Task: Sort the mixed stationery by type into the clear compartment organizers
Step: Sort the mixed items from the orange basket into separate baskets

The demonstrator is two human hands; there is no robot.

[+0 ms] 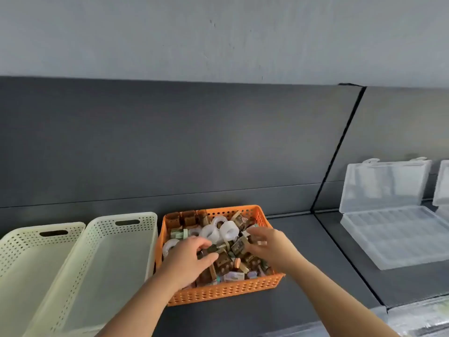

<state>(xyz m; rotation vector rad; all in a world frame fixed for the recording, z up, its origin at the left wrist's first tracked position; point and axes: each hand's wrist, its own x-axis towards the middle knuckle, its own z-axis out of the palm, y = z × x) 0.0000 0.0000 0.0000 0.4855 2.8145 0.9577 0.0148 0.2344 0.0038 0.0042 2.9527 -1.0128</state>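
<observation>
The left hand [188, 257] reaches into the orange basket [218, 291] with thumb and fingers curled round a small dark piece [211, 249] at the top of the pile. The right hand [266, 242] lies over the heap just beside it, its fingers bent but blurred, so I cannot tell whether they hold anything. Under both hands is the mixed stationery [226, 261]: white tape rolls [228, 231] toward the basket's back and left, brown printed packets [239, 246] crowded through the middle and front. The orange basket stands near the middle of the dark grey worktop [303, 251], close to its back edge. Touching or almost touching its left side is a cream perforated basket [136, 229], with a second cream basket [29, 233] beyond that toward the left edge. Well apart to the right, past a seam in the worktop, a clear compartment organizer [398, 242] lies flat with its lid [384, 183] standing open against the back panel; another clear organizer [442, 183] shows at the right edge of the view.
</observation>
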